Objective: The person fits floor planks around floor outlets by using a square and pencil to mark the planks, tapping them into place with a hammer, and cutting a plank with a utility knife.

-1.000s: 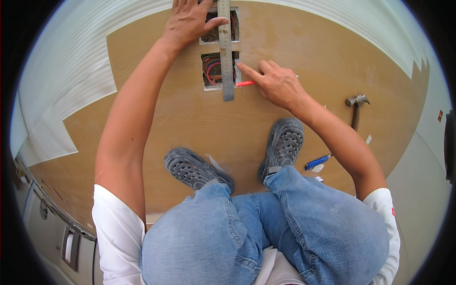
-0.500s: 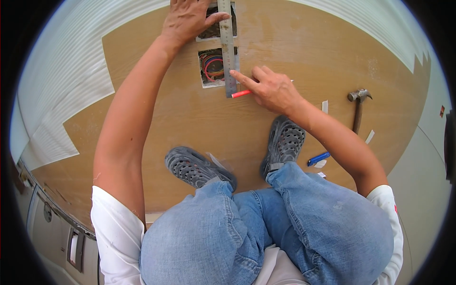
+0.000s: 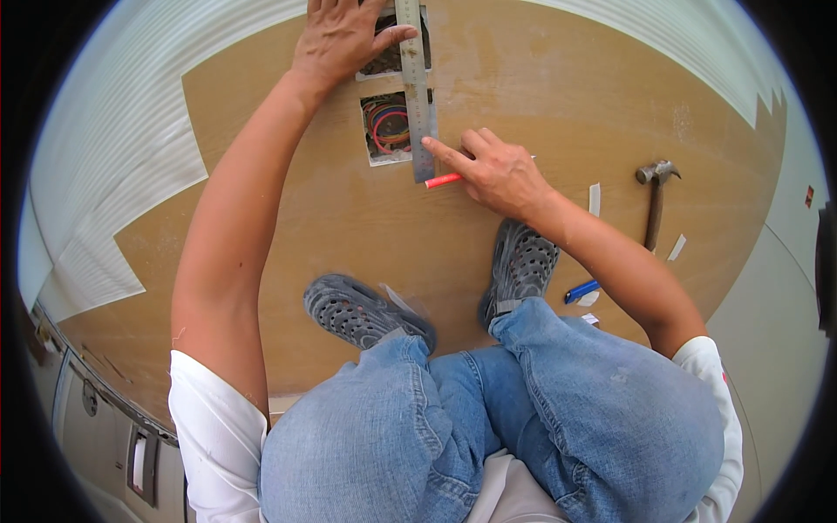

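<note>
A steel ruler point(image 3: 418, 105) lies lengthwise over two square cutouts in a brown wood-grain board. My left hand point(image 3: 342, 44) is spread flat at the top, its thumb across the ruler; its fingertips are cut off by the picture's edge. My right hand point(image 3: 499, 173) grips a slim red pencil point(image 3: 444, 179), whose red end sits beside the ruler's lower end. Its index finger stretches to the ruler's right edge. In the nearer cutout point(image 3: 368, 131) coiled coloured wires point(image 3: 388, 126) show; the farther cutout point(image 3: 384, 59) is partly hidden by my left hand and the ruler.
A claw hammer point(image 3: 654, 205) lies on the board point(image 3: 575, 105) to the right. Closer in are a blue cutter-like tool point(image 3: 581, 290) and several white scraps point(image 3: 595, 199). My grey clogs point(image 3: 357, 309) rest on the board. Ribbed white sheeting point(image 3: 113, 209) borders it at left.
The view has shifted very slightly. My right index fingertip stays at the ruler's edge and the red pencil by its lower end; my left hand keeps its place.
</note>
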A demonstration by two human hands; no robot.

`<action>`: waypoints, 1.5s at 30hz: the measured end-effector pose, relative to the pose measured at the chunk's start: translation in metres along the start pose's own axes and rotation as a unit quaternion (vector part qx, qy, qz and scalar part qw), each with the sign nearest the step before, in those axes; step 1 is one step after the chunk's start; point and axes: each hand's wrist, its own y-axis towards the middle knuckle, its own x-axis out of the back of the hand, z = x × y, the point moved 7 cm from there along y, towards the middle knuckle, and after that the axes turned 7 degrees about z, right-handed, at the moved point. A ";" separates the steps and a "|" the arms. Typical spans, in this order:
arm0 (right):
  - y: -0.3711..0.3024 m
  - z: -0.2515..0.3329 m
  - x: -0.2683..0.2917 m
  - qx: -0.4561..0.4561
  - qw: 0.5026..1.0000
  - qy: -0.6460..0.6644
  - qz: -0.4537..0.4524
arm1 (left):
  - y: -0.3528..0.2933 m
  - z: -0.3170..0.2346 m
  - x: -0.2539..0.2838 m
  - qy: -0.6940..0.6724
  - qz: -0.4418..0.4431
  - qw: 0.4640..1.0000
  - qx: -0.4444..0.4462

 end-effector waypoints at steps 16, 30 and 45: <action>-0.002 -0.001 -0.002 -0.005 1.000 -0.002 -0.011 | 0.000 0.001 -0.002 0.017 0.007 1.000 0.002; -0.011 -0.013 0.011 -0.092 0.975 0.197 -0.054 | 0.003 0.000 0.000 -0.008 0.032 0.999 0.010; -0.050 0.027 0.005 -0.086 0.937 0.260 -0.218 | 0.002 0.003 -0.003 -0.015 0.035 0.999 0.010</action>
